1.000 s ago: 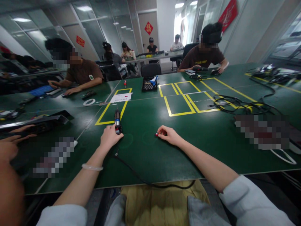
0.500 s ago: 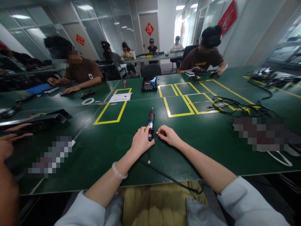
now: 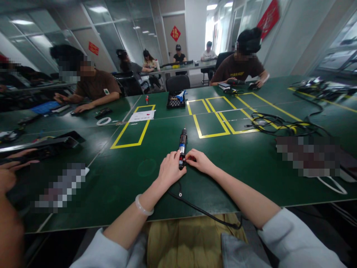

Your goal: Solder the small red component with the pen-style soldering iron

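My left hand (image 3: 169, 168) is wrapped round the lower end of a slim corded power tool (image 3: 182, 143), seemingly an electric screwdriver with its inside exposed. A dark body, a blue band and a silver section show on it, with its tip pointing away from me. Pinched fingers of my right hand (image 3: 199, 160) meet the tool's right side, around a small red part (image 3: 184, 159) mostly covered by the fingertips. From beneath my left hand a black cord (image 3: 200, 211) runs toward the table's front edge, beside a thin wire ending in a ring terminal (image 3: 180, 194).
Yellow tape outlines (image 3: 214, 136) mark the green table (image 3: 134, 201). Farther back lie a black tray (image 3: 175, 101) and a white paper (image 3: 141, 116). Coiled cables (image 3: 267, 121) occupy the right. A co-worker's hand (image 3: 19, 160) is at the left, and others sit opposite.
The tool and my left hand have shifted slightly right. My right fingertips, earlier a little apart from the tool with the small red part, are now against its side.
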`<state>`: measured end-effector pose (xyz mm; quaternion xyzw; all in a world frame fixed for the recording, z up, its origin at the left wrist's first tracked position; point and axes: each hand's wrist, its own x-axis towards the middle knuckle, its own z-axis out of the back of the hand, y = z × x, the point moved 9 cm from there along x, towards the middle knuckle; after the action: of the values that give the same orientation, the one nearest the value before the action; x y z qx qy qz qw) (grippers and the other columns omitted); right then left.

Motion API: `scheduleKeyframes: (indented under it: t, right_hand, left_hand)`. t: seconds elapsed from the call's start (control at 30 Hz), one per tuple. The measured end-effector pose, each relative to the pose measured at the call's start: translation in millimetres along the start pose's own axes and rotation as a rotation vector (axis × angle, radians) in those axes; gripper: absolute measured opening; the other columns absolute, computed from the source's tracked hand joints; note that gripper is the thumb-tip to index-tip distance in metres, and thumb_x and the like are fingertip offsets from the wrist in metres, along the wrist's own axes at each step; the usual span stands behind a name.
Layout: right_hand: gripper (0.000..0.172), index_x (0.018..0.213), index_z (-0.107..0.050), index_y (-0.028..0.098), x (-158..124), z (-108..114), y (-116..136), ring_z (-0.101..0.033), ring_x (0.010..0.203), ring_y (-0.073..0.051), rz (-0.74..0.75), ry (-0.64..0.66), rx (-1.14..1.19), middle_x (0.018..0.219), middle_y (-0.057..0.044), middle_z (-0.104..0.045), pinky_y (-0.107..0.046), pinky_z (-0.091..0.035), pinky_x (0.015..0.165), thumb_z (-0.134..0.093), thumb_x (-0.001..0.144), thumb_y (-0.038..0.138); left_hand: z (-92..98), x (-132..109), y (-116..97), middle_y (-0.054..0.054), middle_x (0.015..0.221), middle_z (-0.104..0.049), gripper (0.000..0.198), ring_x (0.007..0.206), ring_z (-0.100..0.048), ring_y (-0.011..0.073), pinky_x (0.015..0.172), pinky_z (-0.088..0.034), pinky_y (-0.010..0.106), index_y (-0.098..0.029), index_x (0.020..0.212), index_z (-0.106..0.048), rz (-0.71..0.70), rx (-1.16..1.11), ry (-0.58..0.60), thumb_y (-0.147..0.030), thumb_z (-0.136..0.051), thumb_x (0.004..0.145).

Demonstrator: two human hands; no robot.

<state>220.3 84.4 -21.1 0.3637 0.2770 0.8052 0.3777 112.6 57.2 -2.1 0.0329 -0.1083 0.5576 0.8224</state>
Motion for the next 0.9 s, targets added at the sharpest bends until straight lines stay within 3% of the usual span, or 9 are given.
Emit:
scheduleKeyframes:
  t: [0.33,0.6,0.77,0.9]
  right_hand:
    - [0.009,0.090,-0.065,0.016,-2.3,7.6,8.9,-0.055,0.069,-0.012,0.006,-0.036,0.041,0.083,-0.003,-0.061,-0.025,-0.045,0.069,-0.059,0.085,0.021]
    - [0.017,0.100,-0.063,0.017,-3.4,3.5,12.9,-0.057,0.073,-0.013,-0.005,0.034,0.120,0.089,-0.003,-0.066,-0.025,-0.046,0.071,-0.057,0.087,0.027]
    - [0.019,0.103,-0.062,0.017,-3.4,-0.1,8.6,-0.056,0.071,-0.013,0.001,0.045,0.108,0.086,-0.002,-0.064,-0.025,-0.045,0.068,-0.056,0.087,0.027]
    - [0.017,0.100,-0.062,0.016,-3.7,0.8,4.4,-0.056,0.070,-0.013,-0.014,0.037,0.083,0.084,-0.002,-0.064,-0.024,-0.045,0.067,-0.056,0.087,0.025]
  left_hand:
    - [3.4,7.4,-3.2,0.013,0.109,-0.053,0.059,0.098,-0.052,0.0273,0.083,-0.040,0.038,-0.016,0.134,-0.042,0.059,0.084,-0.038,-0.049,-0.047,0.086]
    - [5.9,8.8,7.0,0.012,0.106,-0.053,0.060,0.097,-0.052,0.0265,0.086,-0.037,0.038,-0.020,0.138,-0.039,0.045,0.098,-0.029,-0.050,-0.047,0.087]
    - [8.5,1.3,34.0,0.013,0.110,-0.053,0.060,0.100,-0.052,0.0271,0.090,-0.037,0.039,-0.020,0.139,-0.040,0.034,0.136,-0.022,-0.049,-0.046,0.087]
    - [11.7,-8.4,77.0,0.014,0.113,-0.054,0.061,0.101,-0.052,0.0282,0.091,-0.037,0.039,-0.019,0.140,-0.039,0.083,0.205,0.006,-0.051,-0.041,0.088]
